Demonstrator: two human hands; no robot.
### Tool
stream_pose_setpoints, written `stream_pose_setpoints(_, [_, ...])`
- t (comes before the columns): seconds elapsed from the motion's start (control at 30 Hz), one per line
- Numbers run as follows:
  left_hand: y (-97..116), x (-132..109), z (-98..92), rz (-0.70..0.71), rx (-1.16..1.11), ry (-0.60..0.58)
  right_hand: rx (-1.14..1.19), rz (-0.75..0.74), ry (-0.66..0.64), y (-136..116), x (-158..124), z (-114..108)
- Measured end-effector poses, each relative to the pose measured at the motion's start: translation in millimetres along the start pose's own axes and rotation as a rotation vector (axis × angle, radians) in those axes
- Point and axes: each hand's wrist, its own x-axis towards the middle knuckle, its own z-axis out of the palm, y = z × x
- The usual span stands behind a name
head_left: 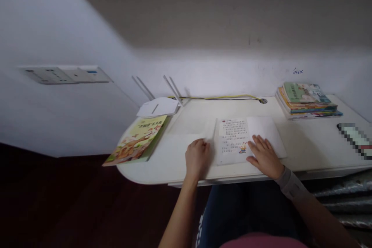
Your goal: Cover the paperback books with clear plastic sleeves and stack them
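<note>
An open book [232,139] lies on the white desk in front of me, with printed text and a small cartoon rabbit on its left page. The right page [261,126] looks blank. My right hand [265,157] rests on that page near the middle fold, palm down, fingers spread. Just left of the book, my left hand [198,157] is closed, its fingers curled by the book's left edge. A faint pale edge shows by its fingertips; whether they grip it is hidden.
A yellow-green picture book [136,139] overhangs the desk's rounded left end, beside a white router [157,107] with upright antennas. Cables [217,97] run along the wall to a hole. A stack of books [308,100] stands back right; a blurred-out phone-like object [356,139] lies far right.
</note>
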Motion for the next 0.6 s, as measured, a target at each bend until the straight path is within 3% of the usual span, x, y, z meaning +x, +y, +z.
stream_pose_setpoints(0.17, [43,5,-4.9,-0.19,-0.852,-0.181,0.48,-0.074,0.062,-4,11,-10])
stream_pose_setpoints(0.3, [96,6,-4.6,-0.186,-1.29,-0.283,1.064,0.071,0.033,10,20,-22])
stream_pose_setpoints(0.4, [130,6,6.2,-0.131,-1.413,-0.444,1.384,0.277,0.017,29,22,-34])
stream_pose_setpoints(0.47, [143,7,15.4,-0.104,-1.42,-0.524,1.504,0.359,0.016,43,20,-39])
stream_pose_setpoints(0.53, [141,8,20.9,-0.085,-1.343,-0.507,1.565,0.387,0.017,57,14,-39])
stream_pose_setpoints(0.6, [124,11,19.6,-0.061,-1.177,-0.418,1.58,0.414,0.033,70,6,-32])
